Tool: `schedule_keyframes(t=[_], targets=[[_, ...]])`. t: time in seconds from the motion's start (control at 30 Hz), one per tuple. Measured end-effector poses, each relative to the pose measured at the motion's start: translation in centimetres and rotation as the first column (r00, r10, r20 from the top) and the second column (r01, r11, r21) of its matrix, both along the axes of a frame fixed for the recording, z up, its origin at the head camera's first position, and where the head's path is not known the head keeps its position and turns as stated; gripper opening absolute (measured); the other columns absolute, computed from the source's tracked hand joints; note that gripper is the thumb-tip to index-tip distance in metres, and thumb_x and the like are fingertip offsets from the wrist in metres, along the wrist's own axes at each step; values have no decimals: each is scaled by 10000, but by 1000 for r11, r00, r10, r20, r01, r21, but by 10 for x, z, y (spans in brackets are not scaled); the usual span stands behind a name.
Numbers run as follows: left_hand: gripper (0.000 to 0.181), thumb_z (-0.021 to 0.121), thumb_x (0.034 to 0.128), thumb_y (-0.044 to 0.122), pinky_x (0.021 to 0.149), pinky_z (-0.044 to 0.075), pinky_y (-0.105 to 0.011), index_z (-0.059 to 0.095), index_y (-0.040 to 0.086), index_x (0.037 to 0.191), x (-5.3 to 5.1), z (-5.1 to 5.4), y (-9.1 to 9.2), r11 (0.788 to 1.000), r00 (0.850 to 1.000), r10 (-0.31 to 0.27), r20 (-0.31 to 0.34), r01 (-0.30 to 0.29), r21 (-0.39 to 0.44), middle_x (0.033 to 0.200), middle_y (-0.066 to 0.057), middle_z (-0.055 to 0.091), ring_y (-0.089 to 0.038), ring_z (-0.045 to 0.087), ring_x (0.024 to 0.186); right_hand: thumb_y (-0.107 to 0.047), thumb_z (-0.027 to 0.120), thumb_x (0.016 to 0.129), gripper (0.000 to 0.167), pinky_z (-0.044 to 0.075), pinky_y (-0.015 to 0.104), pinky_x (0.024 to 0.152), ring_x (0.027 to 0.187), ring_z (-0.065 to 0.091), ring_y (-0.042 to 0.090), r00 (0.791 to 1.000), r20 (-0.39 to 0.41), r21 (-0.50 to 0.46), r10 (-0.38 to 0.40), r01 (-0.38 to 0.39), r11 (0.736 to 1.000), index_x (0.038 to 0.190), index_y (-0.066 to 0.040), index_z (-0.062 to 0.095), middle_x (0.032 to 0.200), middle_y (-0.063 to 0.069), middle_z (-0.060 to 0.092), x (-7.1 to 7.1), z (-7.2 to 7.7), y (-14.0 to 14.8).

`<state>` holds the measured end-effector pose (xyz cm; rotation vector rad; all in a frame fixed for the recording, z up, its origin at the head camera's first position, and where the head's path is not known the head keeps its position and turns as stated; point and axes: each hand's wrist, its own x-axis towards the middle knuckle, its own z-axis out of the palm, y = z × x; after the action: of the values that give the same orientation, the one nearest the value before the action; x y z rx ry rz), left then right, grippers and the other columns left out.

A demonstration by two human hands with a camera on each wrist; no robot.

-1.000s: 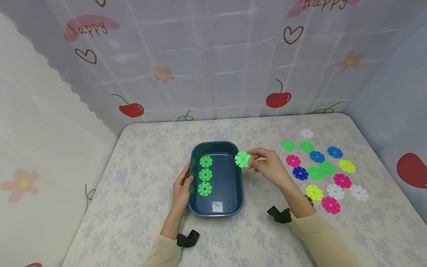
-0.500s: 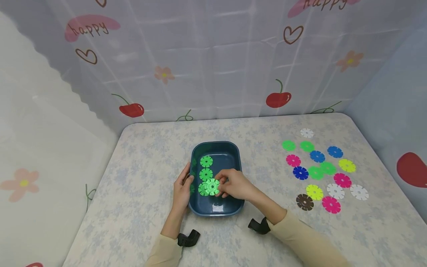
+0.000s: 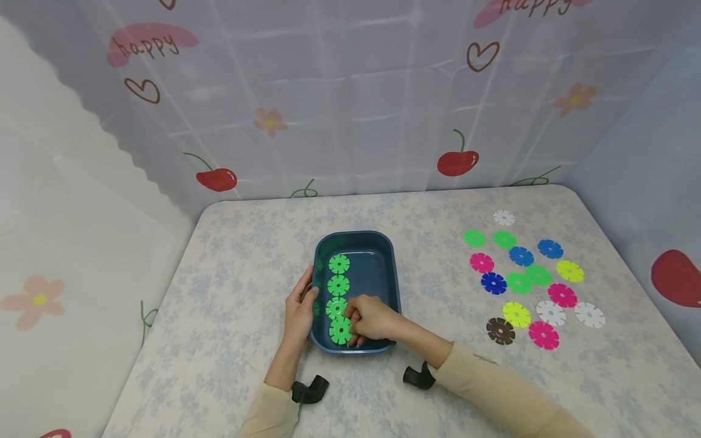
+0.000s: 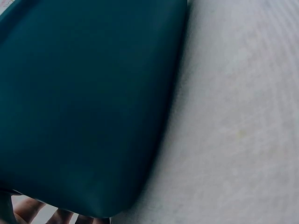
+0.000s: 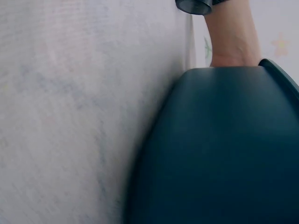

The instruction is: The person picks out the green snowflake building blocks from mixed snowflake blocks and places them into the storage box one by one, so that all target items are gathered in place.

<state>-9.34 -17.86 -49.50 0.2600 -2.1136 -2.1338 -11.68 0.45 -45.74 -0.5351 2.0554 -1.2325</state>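
Observation:
A dark blue plastic tray stands on the table in the head view. My left hand grips its left side, thumb at the rim; a few of its fingers show past the tray wall in the left wrist view. Inside, my right hand pinches the right edge of a green snowflake disc at the near end of a row. Beyond it lie three more green discs: one partly behind my fingers, a middle disc and a far disc. The right wrist view shows only the tray's outside.
On the right of the patterned table several loose snowflake discs lie flat, among them a brown disc, a dark blue disc, a yellow disc and a white disc. A printed curtain hangs behind.
My right hand has carried the green disc from the tray's right rim inward and down to the near end of the row. My left hand stays on the tray.

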Motion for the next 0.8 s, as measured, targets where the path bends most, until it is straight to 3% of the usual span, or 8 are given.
schedule_keyframes(t=[0.4,0.8], targets=[[499,437,1020,79,968,355,-95,379,120,1514,0,0,0,1000,1000,0,4,0,-7,1568,-32,364,-268,371,1410,108,574,869,276,560,302,540,586,697,202,999,41,22,21,-22,1000,1143,101,609,723,119,620,2,-2,-2],[498,436,1020,79,962,361,-89,381,120,1513,0,-2,-1,1000,1000,2,5,-2,-6,1564,-34,372,-267,384,1400,62,628,876,247,559,302,548,576,691,202,1000,18,34,23,-23,999,1121,96,622,688,125,664,4,-2,-3]])
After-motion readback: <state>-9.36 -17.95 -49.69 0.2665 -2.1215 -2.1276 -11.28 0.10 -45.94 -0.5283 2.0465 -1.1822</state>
